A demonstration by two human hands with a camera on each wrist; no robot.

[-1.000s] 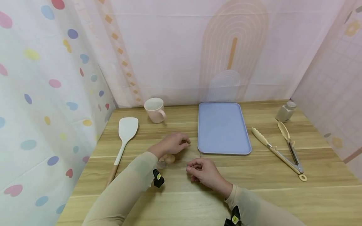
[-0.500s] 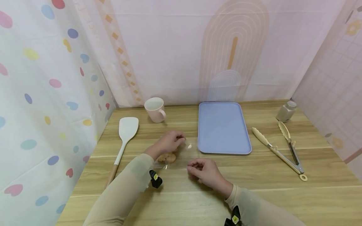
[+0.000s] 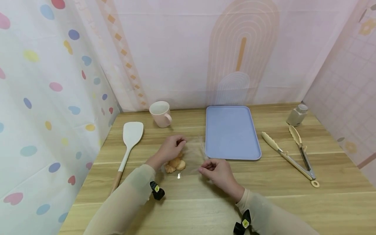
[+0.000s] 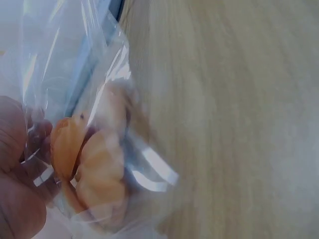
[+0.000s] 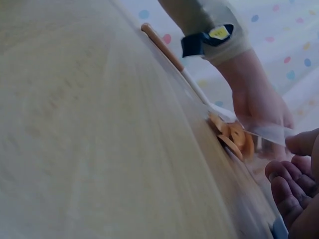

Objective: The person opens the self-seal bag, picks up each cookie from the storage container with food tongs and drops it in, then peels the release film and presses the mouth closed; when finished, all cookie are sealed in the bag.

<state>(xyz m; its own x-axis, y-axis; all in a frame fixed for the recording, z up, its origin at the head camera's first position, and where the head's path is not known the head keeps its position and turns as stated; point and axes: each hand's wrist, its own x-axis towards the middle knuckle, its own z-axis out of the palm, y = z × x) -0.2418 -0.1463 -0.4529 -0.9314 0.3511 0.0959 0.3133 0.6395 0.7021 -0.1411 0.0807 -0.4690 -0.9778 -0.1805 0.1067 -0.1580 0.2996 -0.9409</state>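
A clear plastic bag (image 3: 192,150) lies between my two hands, in front of the blue tray. Several light-brown, rounded pieces that look like small breads or biscuits (image 3: 175,164) are inside its left end. My left hand (image 3: 170,148) pinches the bag's far side with thumb and fingers, above the pieces. At the bag's right end, my right hand (image 3: 218,171) pinches the film near the tray's lower left corner. In the left wrist view, the orange-brown pieces (image 4: 99,172) show through the shiny film. The right wrist view has film stretching to my right thumb (image 5: 301,142).
A blue tray (image 3: 232,133) lies behind my right hand. On the left are a white spatula (image 3: 133,133) with a wooden handle and a pink mug (image 3: 161,114). To the right, spread tongs (image 3: 289,158) lie in front of a small jar (image 3: 297,116).
My left hand has moved left and slightly back, and the film now spreads wider. The brown pieces show more fully. My right hand has shifted slightly right and up onto the bag's end.
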